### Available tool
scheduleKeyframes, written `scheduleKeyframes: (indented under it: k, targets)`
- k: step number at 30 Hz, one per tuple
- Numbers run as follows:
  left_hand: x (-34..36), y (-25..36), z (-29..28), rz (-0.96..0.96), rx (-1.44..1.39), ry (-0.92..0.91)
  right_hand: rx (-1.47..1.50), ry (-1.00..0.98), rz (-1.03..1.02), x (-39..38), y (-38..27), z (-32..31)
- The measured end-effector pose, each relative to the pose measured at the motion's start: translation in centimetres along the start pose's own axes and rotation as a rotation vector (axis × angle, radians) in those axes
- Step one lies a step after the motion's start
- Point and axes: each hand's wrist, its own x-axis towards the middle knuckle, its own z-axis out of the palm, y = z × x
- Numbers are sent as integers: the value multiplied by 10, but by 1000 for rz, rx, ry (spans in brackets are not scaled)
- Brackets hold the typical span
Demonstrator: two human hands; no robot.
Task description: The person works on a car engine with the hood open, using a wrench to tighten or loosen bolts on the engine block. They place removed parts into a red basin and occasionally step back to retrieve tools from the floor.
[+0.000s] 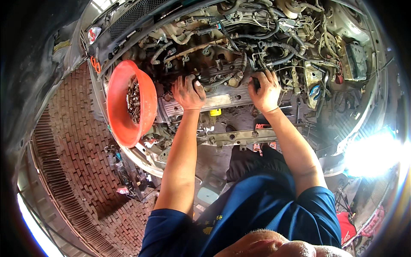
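Observation:
My left hand [188, 92] and my right hand [263, 90] are both on a grimy metal engine cover [220, 100] with a ribbed top, one toward each end. The fingers of each hand are curled over it, with dirt on the skin. Hoses and fittings [227, 75] lie between and just behind my hands. Close to the left of my left hand stands an orange-red plastic bowl [115, 107] holding several small metal parts [133, 100], like sockets or bolts.
Wiring and hoses [274, 38] fill the engine bay. A dark battery-like box [353, 62] sits at right, orange-handled pliers [95, 64] at upper left. A metal crossbar [242, 137] runs below my hands. Brick paving [77, 141] shows at left, a bright glare at right.

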Motion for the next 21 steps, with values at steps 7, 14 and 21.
scheduleKeyframes:
  k: [7, 14, 21]
  targets:
    - [-1, -2, 0, 22, 8, 18, 2, -11, -1, -2, 1, 2]
    - [0, -1, 0, 33, 6, 24, -5, -3, 1, -2, 1, 2]
    - [-1, -1, 1, 27, 16, 37, 7, -3, -17, -2, 2, 3]
